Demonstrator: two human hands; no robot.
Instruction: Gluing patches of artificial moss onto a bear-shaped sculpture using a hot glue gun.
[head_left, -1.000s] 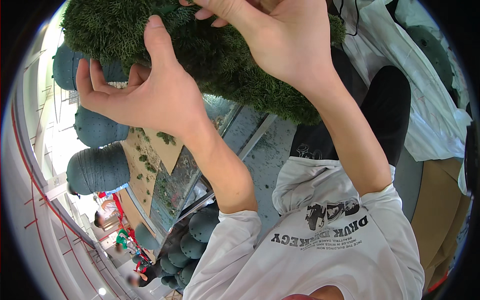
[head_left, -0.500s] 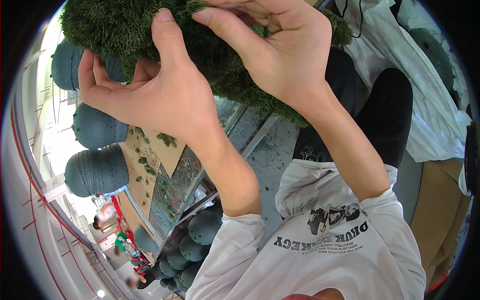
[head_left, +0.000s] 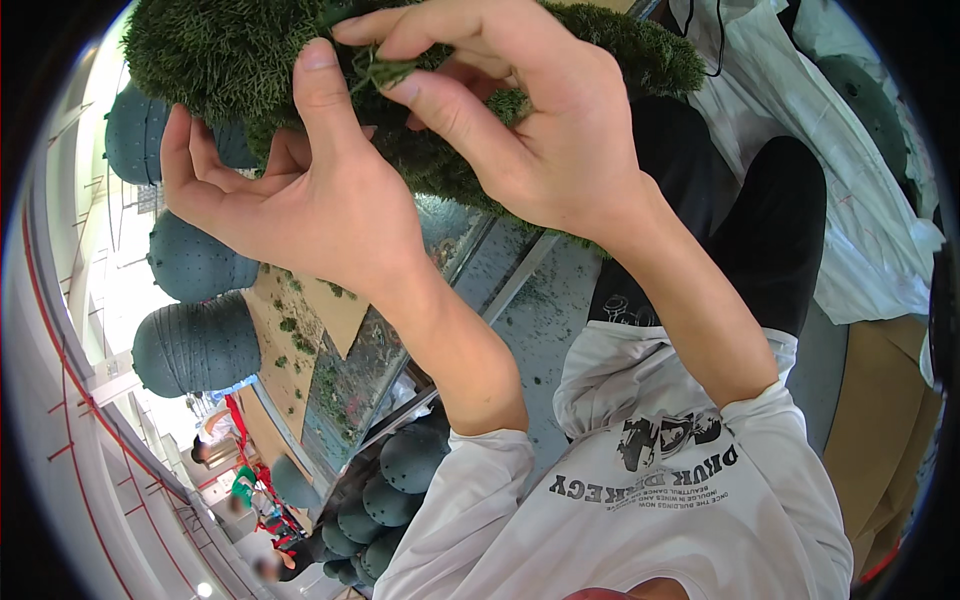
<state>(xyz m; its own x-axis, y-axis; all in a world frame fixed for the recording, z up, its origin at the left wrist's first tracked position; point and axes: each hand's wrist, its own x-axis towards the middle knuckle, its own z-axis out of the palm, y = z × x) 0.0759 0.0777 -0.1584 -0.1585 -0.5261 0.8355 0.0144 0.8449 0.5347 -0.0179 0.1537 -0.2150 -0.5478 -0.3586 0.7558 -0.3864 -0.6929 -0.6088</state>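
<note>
A bushy mass of artificial green foliage fills the top of the view. My left hand grips its near edge, thumb up along the leaves and fingers curled beneath. What lies inside the curled fingers is partly hidden. Just to the right, my right hand pinches the base of a small green sprig between thumb and fingertips, close to my left thumb. More of the foliage reaches out behind my right hand.
Dark dimpled balls line the left side, and several more are heaped below the worktable. Leaf scraps lie on a cardboard sheet. White plastic sheeting hangs at right above brown cardboard. People are at work far left.
My right hand has shifted left and slightly down, and the sprig's gathered base now shows between its fingertips. My left thumb has moved slightly down along the foliage.
</note>
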